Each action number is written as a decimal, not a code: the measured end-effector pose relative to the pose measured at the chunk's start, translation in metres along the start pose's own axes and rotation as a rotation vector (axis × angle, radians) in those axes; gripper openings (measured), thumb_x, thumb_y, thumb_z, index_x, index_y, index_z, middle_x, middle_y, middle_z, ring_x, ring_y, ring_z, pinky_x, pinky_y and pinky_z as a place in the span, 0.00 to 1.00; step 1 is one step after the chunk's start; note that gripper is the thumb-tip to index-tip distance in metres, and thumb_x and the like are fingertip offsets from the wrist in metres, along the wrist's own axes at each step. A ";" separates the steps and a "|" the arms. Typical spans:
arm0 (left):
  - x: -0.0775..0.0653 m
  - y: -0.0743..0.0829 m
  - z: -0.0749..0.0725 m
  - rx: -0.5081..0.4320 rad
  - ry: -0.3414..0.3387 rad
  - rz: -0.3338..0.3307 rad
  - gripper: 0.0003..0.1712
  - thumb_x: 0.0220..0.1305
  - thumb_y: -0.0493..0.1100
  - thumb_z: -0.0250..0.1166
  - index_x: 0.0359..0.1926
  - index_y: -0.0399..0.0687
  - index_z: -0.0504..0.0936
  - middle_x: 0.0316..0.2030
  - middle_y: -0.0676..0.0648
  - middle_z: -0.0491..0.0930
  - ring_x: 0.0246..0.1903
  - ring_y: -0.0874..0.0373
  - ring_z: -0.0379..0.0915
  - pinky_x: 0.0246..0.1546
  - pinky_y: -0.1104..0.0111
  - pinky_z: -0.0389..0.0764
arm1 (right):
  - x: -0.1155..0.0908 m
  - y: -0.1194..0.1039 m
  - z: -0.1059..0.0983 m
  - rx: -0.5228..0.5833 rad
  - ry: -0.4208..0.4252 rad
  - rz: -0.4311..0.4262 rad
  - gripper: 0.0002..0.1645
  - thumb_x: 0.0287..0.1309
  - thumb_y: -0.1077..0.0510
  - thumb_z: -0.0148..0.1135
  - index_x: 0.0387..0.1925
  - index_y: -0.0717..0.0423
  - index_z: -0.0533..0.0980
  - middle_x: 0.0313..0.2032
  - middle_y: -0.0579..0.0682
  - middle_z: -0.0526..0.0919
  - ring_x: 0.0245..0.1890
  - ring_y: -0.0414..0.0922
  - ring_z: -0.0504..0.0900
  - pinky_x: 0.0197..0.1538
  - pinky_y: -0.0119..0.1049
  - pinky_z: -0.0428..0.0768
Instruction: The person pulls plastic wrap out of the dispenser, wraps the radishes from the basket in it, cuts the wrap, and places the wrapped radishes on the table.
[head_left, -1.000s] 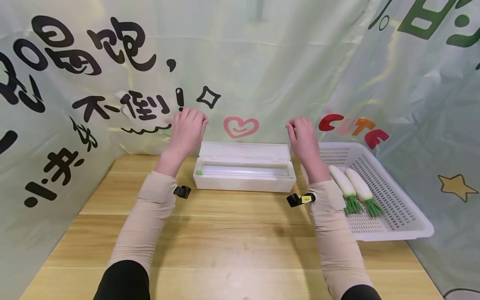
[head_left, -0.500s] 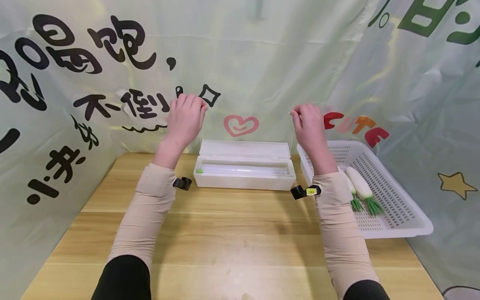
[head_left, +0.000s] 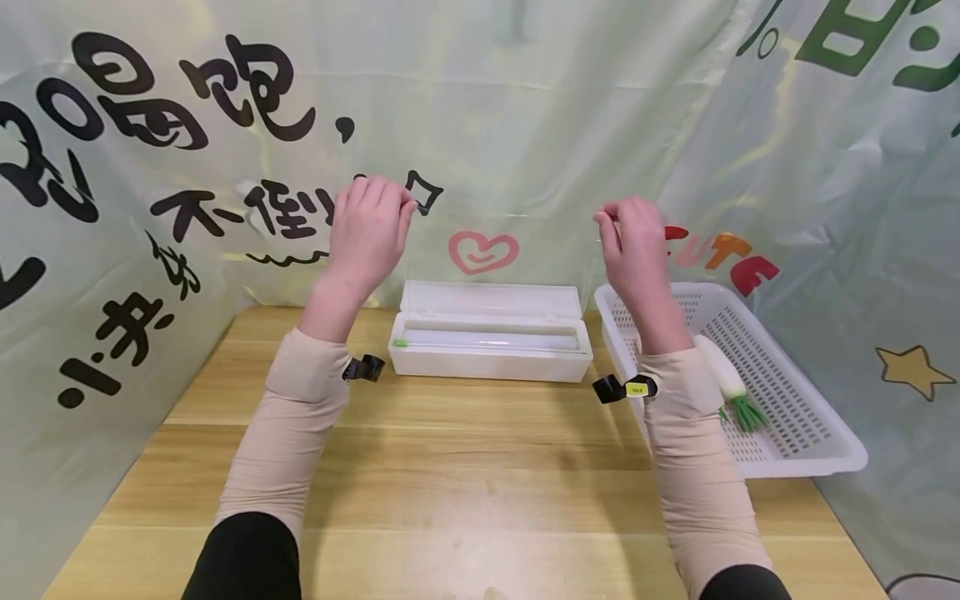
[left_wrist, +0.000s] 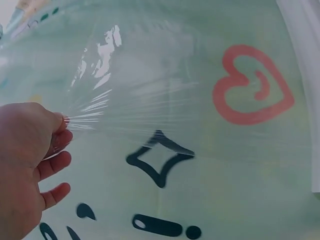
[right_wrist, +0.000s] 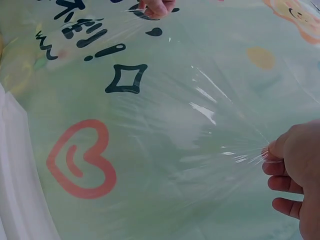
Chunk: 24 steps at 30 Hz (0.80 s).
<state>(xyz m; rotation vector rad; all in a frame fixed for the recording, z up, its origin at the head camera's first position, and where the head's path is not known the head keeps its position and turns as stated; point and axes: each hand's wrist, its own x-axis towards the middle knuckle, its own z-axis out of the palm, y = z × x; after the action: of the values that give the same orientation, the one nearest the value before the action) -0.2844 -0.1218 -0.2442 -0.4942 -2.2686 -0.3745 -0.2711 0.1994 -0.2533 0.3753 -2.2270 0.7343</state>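
Observation:
Clear cling film [left_wrist: 140,95] stretches between my two raised hands, pulled into creases at each grip. My left hand [head_left: 371,225] pinches one corner between thumb and index finger, the other fingers loosely bent in the left wrist view. At the opposite corner, my right hand [head_left: 633,250] pinches the film the same way. Below and between them stands a white cling film dispenser box [head_left: 487,364], its lid [head_left: 491,298] raised at the back. A pale roll [head_left: 495,339] lies inside it, and a small green piece [head_left: 402,342] sits at its left end.
A white perforated basket [head_left: 821,408] stands to the right. One white radish [head_left: 720,367] with green stems shows in it; a second is mostly hidden by my right forearm. Behind the wooden table [head_left: 465,483] hangs a printed cloth backdrop [head_left: 525,125].
Both hands have risen, still pinching the film. My right hand has also moved right and my left slightly left, so they are farther apart. The dispenser box stays in place.

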 end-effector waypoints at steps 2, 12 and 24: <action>-0.003 0.005 -0.004 -0.012 -0.005 0.015 0.16 0.75 0.47 0.50 0.44 0.39 0.78 0.41 0.41 0.80 0.47 0.43 0.70 0.52 0.52 0.70 | -0.002 0.003 -0.001 0.029 0.029 -0.006 0.13 0.69 0.62 0.53 0.41 0.73 0.75 0.39 0.67 0.78 0.46 0.61 0.71 0.57 0.52 0.67; -0.026 0.041 -0.011 -0.212 0.042 0.264 0.09 0.71 0.38 0.55 0.40 0.34 0.77 0.28 0.43 0.83 0.20 0.51 0.75 0.25 0.65 0.78 | -0.016 0.015 -0.008 0.089 0.085 0.099 0.16 0.70 0.59 0.51 0.41 0.74 0.75 0.38 0.66 0.75 0.39 0.54 0.70 0.42 0.34 0.68; -0.088 0.070 -0.008 -0.406 -0.016 0.386 0.02 0.66 0.35 0.61 0.38 0.40 0.77 0.26 0.50 0.79 0.22 0.61 0.71 0.28 0.70 0.78 | -0.059 0.012 -0.024 0.256 0.018 0.149 0.17 0.73 0.55 0.47 0.44 0.68 0.72 0.43 0.52 0.86 0.29 0.32 0.70 0.38 0.22 0.69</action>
<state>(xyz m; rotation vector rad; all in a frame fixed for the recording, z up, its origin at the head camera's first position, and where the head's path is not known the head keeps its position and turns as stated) -0.1917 -0.0833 -0.2970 -1.1233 -2.0504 -0.6339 -0.2233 0.2259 -0.2877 0.3276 -2.1654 1.1040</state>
